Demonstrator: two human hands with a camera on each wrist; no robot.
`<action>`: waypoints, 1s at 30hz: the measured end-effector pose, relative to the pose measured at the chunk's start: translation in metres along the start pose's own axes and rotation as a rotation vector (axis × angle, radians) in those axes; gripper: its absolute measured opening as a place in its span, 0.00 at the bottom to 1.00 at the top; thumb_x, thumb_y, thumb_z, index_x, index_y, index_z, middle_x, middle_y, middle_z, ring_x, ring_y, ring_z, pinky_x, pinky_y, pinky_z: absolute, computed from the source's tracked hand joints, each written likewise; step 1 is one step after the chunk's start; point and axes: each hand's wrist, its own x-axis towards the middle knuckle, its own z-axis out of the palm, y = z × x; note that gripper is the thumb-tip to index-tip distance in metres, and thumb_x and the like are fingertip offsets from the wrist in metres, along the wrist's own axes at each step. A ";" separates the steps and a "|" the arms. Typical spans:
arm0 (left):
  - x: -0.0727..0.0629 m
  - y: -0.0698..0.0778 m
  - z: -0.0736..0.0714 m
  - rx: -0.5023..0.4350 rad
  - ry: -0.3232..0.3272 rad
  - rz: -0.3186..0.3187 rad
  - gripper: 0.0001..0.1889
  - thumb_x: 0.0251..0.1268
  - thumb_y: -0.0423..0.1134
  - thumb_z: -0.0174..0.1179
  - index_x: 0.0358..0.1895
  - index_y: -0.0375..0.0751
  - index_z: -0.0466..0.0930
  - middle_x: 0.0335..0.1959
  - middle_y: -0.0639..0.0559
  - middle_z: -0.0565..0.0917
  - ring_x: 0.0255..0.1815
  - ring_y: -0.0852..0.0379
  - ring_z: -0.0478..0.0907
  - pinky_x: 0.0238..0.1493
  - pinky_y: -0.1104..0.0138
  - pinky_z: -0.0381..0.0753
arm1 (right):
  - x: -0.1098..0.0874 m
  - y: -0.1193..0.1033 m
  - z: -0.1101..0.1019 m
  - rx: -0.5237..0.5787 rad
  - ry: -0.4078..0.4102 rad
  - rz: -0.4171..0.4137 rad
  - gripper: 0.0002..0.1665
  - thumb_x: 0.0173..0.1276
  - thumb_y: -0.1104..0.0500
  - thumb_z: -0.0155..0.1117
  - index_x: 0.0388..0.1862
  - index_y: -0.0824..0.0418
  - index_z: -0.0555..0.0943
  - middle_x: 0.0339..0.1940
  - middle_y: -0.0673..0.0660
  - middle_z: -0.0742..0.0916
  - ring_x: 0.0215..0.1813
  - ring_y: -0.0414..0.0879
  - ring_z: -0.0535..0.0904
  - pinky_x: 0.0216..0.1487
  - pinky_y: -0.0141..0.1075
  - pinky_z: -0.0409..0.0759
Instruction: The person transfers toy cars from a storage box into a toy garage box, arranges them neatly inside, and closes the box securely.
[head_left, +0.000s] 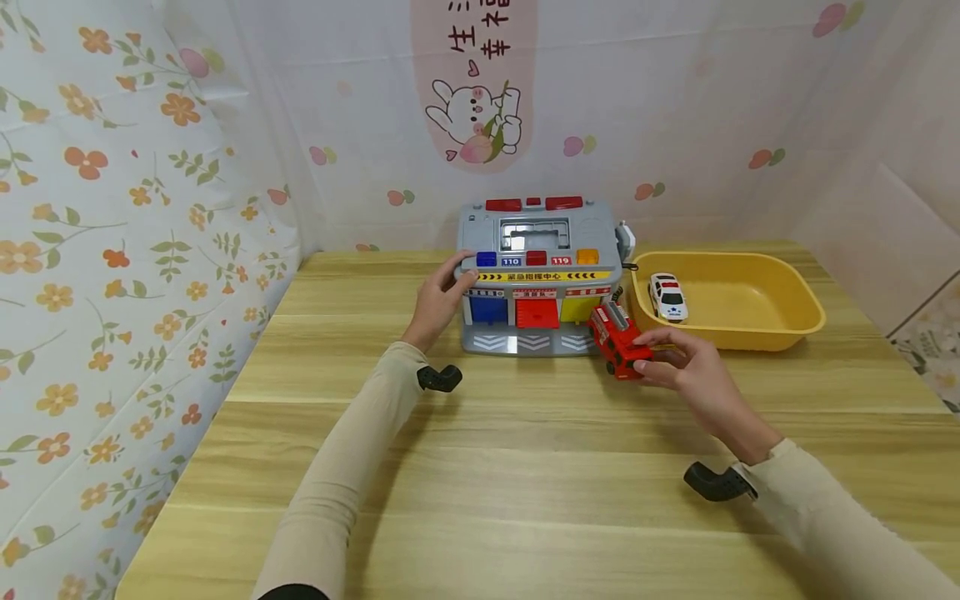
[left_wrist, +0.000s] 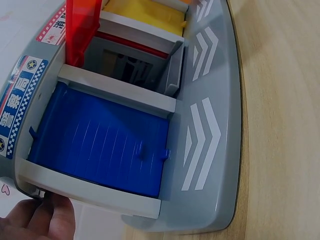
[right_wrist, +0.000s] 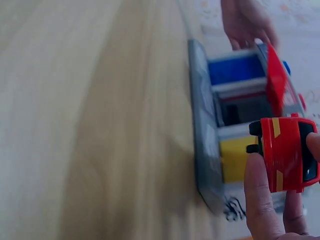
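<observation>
A grey toy garage (head_left: 592, 227) stands at the back of the table, its front towards me. My left hand (head_left: 438, 304) holds its upper left corner, thumb on the front edge and fingers curled at the side. Of its doors, the blue one (left_wrist: 105, 142) and the yellow one (left_wrist: 147, 15) are down, while the red middle door (left_wrist: 82, 30) is swung up over an open bay. Between thumb and fingers, my right hand (head_left: 701, 379) pinches a red toy fire truck (head_left: 615, 340) by its cab end, just before the garage's front right corner.
To the right of the garage sits a yellow plastic tub (head_left: 738, 337) with a white toy police car (head_left: 667, 297) inside. A black cord (right_wrist: 233, 209) hangs at the garage's right side. Printed cloth (head_left: 360, 108) covers the wall behind the wooden table (head_left: 525, 500).
</observation>
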 end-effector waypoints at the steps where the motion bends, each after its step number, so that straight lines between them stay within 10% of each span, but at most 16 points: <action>1: 0.000 0.000 0.000 0.002 0.000 -0.001 0.20 0.74 0.51 0.56 0.67 0.63 0.74 0.65 0.49 0.79 0.58 0.56 0.77 0.68 0.55 0.75 | 0.000 0.001 0.003 -0.017 -0.003 0.004 0.17 0.69 0.66 0.66 0.56 0.65 0.76 0.51 0.45 0.79 0.48 0.33 0.82 0.46 0.37 0.88; 12: -0.002 0.002 0.000 -0.001 0.012 -0.020 0.20 0.75 0.51 0.56 0.67 0.62 0.74 0.68 0.50 0.77 0.60 0.56 0.75 0.70 0.55 0.73 | 0.007 0.001 0.041 -0.035 -0.068 0.069 0.24 0.66 0.67 0.68 0.59 0.71 0.76 0.68 0.68 0.74 0.58 0.54 0.79 0.46 0.39 0.88; 30: -0.002 0.002 0.001 -0.011 0.016 -0.011 0.20 0.73 0.52 0.57 0.66 0.65 0.75 0.56 0.50 0.80 0.50 0.56 0.75 0.53 0.64 0.73 | 0.033 0.001 0.092 0.072 -0.030 0.184 0.23 0.65 0.69 0.68 0.59 0.66 0.78 0.56 0.62 0.77 0.56 0.54 0.77 0.49 0.38 0.87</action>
